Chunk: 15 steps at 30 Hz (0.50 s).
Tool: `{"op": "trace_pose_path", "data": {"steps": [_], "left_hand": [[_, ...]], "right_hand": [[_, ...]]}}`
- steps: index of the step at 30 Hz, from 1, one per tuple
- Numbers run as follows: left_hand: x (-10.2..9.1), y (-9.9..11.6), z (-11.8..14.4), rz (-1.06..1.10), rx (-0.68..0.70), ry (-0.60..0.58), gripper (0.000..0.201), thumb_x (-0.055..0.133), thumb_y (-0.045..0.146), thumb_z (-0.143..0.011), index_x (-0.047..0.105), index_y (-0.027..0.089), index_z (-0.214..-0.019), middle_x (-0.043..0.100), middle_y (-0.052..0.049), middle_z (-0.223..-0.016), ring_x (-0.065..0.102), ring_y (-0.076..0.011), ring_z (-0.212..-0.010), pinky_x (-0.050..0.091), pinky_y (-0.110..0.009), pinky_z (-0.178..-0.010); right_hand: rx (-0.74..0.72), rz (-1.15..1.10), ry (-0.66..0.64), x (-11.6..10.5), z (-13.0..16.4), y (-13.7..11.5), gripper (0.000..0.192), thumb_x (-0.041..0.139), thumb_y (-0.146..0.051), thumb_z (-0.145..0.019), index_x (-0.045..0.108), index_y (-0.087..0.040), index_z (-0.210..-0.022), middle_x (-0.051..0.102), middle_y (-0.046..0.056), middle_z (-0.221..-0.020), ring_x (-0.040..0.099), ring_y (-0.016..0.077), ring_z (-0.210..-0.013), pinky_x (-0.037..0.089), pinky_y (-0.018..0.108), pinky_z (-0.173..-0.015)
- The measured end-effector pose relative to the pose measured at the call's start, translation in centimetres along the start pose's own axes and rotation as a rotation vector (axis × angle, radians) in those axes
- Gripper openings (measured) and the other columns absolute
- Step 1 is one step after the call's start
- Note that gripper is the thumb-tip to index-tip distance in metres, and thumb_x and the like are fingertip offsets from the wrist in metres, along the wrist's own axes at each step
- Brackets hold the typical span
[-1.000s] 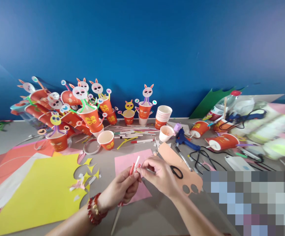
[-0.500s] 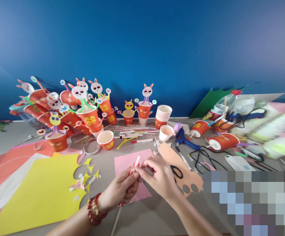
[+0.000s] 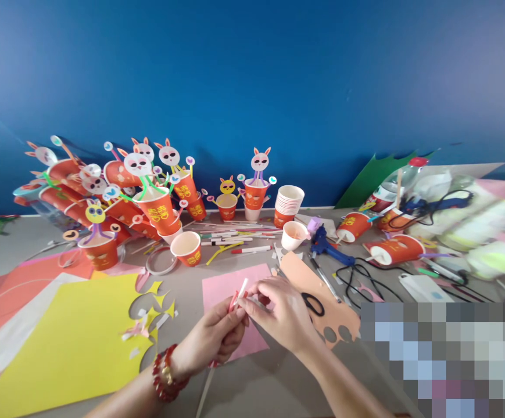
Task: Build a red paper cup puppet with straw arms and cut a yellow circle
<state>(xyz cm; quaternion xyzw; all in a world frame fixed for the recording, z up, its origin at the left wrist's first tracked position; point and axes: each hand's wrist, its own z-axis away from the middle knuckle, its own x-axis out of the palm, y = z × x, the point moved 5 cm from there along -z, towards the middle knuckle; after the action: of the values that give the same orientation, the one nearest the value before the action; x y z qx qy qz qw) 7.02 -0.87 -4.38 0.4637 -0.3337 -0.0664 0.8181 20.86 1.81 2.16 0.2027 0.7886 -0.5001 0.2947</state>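
While my left hand (image 3: pixel 219 331) is closed around a white stick (image 3: pixel 243 287) and some red strips (image 3: pixel 233 303), my right hand (image 3: pixel 278 310) meets them with thumb and fingers drawn narrow; whether those tips pinch anything, I cannot tell. Stick position: upper end out of the left fist, tilted toward one o'clock, above a pink sheet (image 3: pixel 217 284).

Clock readings taken from the hands, wall at twelve. Three o'clock: peach sheet (image 3: pixel 301 273) with round holes, a black loop (image 3: pixel 319 307) lying over it. Nine o'clock: yellow sheet (image 3: pixel 73 331), edge cut in curves. Ten o'clock: upright open cup (image 3: pixel 186 255), then a crowd of rabbit-faced cups (image 3: pixel 154 204) farther out. Twelve o'clock: red-and-white marker (image 3: pixel 251 250). One o'clock: cup stack (image 3: pixel 289 206). Two o'clock: blue glue gun (image 3: pixel 328 247).
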Motion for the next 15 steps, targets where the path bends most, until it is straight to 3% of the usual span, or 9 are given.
{"op": "trace_pose_path", "data": {"steps": [6, 12, 15], "left_hand": [[0.6, 0.1, 0.1, -0.041, -0.023, -0.049, 0.041, 0.056, 0.06, -0.088, 0.047, 0.02, -0.085, 0.036, 0.012, -0.052, 0.018, -0.0024, -0.037, 0.014, -0.014, -0.032], [1.2, 0.5, 0.4, -0.083, -0.026, -0.097, 0.04, 0.054, 0.058, -0.091, 0.046, 0.02, -0.083, 0.036, 0.012, -0.052, 0.019, -0.0027, -0.036, 0.017, -0.015, -0.032], [1.1, 0.3, 0.5, -0.093, -0.02, -0.109, 0.04, 0.053, 0.058, -0.091, 0.045, 0.02, -0.082, 0.037, 0.011, -0.053, 0.02, -0.0024, -0.036, 0.017, -0.015, -0.032]], "right_hand": [[-0.048, -0.207, -0.022, 0.1, -0.2, 0.0, 0.01, 0.068, -0.029, -0.086, 0.063, -0.021, -0.082, 0.068, 0.004, -0.091, 0.061, 0.022, -0.091, 0.044, 0.033, -0.083], [0.015, -0.446, -0.092, 0.8, -0.1, -0.1, 0.007, 0.065, -0.022, -0.086, 0.061, -0.021, -0.081, 0.064, 0.002, -0.084, 0.062, 0.0189, -0.084, 0.047, 0.03, -0.079], [0.056, -0.482, -0.062, 1.2, 0.3, 0.1, 0.009, 0.063, -0.019, -0.084, 0.06, -0.021, -0.092, 0.063, 0.002, -0.09, 0.062, 0.0185, -0.085, 0.048, 0.029, -0.079]]}}
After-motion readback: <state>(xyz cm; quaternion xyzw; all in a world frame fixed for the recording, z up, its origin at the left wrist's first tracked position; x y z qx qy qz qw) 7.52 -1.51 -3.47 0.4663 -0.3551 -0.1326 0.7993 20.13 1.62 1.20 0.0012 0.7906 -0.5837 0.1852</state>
